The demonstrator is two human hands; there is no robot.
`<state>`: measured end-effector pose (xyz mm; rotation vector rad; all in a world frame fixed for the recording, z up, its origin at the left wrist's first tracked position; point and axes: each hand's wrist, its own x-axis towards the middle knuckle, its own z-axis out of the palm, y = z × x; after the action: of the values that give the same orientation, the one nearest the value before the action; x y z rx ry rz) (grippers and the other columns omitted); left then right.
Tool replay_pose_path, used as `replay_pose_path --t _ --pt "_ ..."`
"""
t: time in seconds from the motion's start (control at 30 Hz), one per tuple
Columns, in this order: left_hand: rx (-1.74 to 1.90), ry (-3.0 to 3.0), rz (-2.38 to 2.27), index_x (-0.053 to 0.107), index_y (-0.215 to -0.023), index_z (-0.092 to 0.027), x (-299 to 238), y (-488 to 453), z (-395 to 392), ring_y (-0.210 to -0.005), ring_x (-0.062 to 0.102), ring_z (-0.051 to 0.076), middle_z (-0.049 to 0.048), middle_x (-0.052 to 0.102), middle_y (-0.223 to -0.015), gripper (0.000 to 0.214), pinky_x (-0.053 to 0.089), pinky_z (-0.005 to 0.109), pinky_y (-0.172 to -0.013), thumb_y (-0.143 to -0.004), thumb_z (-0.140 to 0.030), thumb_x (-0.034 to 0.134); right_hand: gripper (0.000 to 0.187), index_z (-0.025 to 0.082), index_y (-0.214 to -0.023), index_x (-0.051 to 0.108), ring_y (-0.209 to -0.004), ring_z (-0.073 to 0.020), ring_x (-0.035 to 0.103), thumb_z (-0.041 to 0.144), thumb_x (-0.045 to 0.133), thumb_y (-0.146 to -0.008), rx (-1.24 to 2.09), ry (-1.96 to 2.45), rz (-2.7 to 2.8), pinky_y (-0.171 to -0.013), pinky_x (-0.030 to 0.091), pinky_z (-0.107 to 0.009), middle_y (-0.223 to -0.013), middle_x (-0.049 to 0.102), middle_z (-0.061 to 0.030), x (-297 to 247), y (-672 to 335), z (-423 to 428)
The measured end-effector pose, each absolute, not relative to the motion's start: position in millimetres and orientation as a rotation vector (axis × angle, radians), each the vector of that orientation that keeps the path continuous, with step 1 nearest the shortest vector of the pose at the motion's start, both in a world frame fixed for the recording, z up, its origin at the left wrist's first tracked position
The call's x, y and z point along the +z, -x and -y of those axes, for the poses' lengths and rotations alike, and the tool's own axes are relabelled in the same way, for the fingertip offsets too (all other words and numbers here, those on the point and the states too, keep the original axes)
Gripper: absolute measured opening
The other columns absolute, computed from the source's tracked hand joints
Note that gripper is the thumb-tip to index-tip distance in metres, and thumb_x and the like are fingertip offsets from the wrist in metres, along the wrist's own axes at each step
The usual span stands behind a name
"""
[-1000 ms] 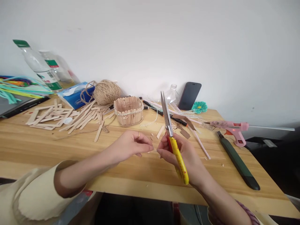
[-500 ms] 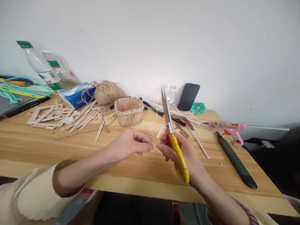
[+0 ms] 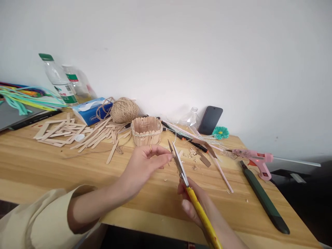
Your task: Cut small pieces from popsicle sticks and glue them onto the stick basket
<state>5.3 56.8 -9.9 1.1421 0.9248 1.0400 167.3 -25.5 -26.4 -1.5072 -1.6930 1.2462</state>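
Note:
My right hand (image 3: 198, 200) grips a pair of scissors (image 3: 192, 192) with yellow handles, its blades tilted up to the left and slightly parted. The blade tips reach the fingertips of my left hand (image 3: 145, 166), which is closed in a pinch. Whatever sits between that thumb and finger is too small to make out. Just behind my left hand stands a small basket (image 3: 147, 138) made of wooden sticks, with a sparkly trim around it. Small wood chips (image 3: 192, 153) lie on the table beyond the scissors.
Left of the basket are loose craft sticks (image 3: 101, 136), a twine ball (image 3: 124, 110) and a blue tissue pack (image 3: 90, 112). To the right lie a pink glue gun (image 3: 252, 157), a dark green cutter (image 3: 264, 197), a propped phone (image 3: 211, 119) and a teal flower (image 3: 220, 132).
The scissors have come down and left, and their blades have parted at my left fingertips. My left hand has risen slightly. The whole view has shifted a little.

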Motion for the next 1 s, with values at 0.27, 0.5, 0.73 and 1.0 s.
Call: replay_pose_path --t 0.27,0.5,0.73,1.0 --pt "1.038 -1.126 -0.939 0.07 -0.065 -0.019 -10.1 -6.1 -57.9 -0.064 0.056 0.01 -0.0037 0.066 -0.063 0.004 0.043 0.019 -0.059 -0.068 -0.022 0.07 0.049 0.02 -0.083 0.04 -0.066 -0.0164 0.037 0.069 0.036 -0.081 1.183 1.582 1.728 -0.061 0.031 -0.029 -0.075 0.037 0.0018 -29.6 -166.1 21.9" --pt "1.025 -1.075 -0.947 0.069 -0.063 -0.019 -6.5 -4.3 -57.5 -0.062 0.055 0.009 -0.0035 0.065 -0.062 0.004 0.043 0.019 -0.058 -0.067 -0.02 0.069 0.042 0.02 -0.085 0.041 -0.067 -0.0176 0.04 0.062 0.04 -0.083 1.145 1.639 1.759 -0.062 0.033 -0.03 -0.076 0.042 0.0001 -29.6 -164.4 19.1" --pt "1.044 -1.012 -0.954 0.069 -0.063 -0.019 -7.2 -5.5 -55.2 -0.065 0.057 0.01 -0.0027 0.067 -0.064 0.004 0.044 0.019 -0.057 -0.067 -0.02 0.069 0.046 0.02 -0.088 0.042 -0.068 -0.0183 0.041 0.065 0.039 -0.081 1.129 1.683 1.743 -0.062 0.034 -0.03 -0.076 0.043 0.0 -27.4 -163.2 19.4" --pt "1.073 -1.021 -0.951 0.069 -0.065 -0.018 -8.4 -5.2 -53.1 -0.066 0.057 0.011 -0.0022 0.066 -0.065 0.005 0.045 0.02 -0.06 -0.069 -0.021 0.067 0.045 0.02 -0.086 0.041 -0.066 -0.0179 0.041 0.065 0.039 -0.082 1.113 1.702 1.759 -0.06 0.034 -0.03 -0.075 0.042 0.0004 -28.7 -161.2 18.6"
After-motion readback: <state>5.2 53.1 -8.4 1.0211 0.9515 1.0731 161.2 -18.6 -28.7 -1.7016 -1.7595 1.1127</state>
